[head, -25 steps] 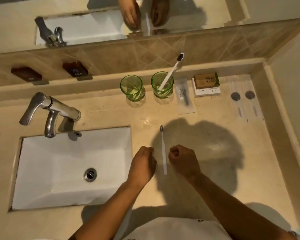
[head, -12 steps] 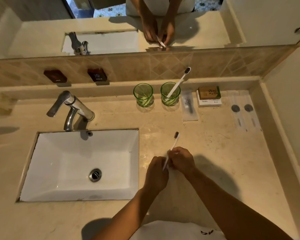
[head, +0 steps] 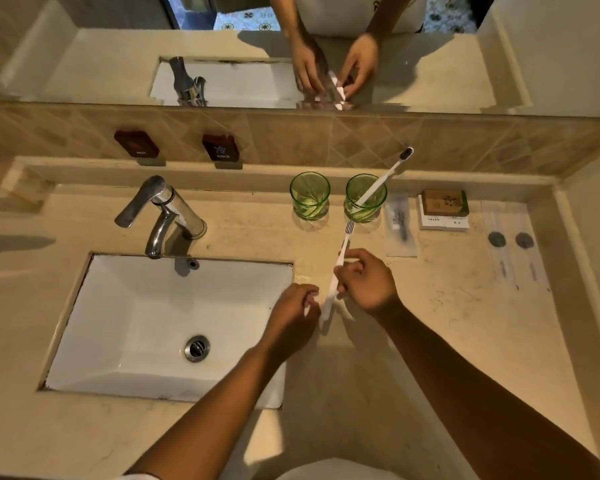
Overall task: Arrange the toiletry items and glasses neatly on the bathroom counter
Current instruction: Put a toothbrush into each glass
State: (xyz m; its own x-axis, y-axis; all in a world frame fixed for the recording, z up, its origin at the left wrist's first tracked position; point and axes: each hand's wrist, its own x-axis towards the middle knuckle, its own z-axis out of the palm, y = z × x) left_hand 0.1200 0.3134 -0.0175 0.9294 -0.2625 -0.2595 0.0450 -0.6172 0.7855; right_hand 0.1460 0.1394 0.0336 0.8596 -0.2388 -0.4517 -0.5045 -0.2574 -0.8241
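Both hands hold a white toothbrush [head: 340,263] above the table [head: 430,323]: the right hand [head: 368,282] has its grip closed round the middle of the handle, and the left hand [head: 297,311] pinches the lower end. Its bristle head points up toward two green glasses [head: 309,195] at the back wall; the right-hand glass [head: 365,199] carries a second toothbrush [head: 383,180], leaning. A sink [head: 153,323] lies to the left, small packets [head: 443,209] to the right.
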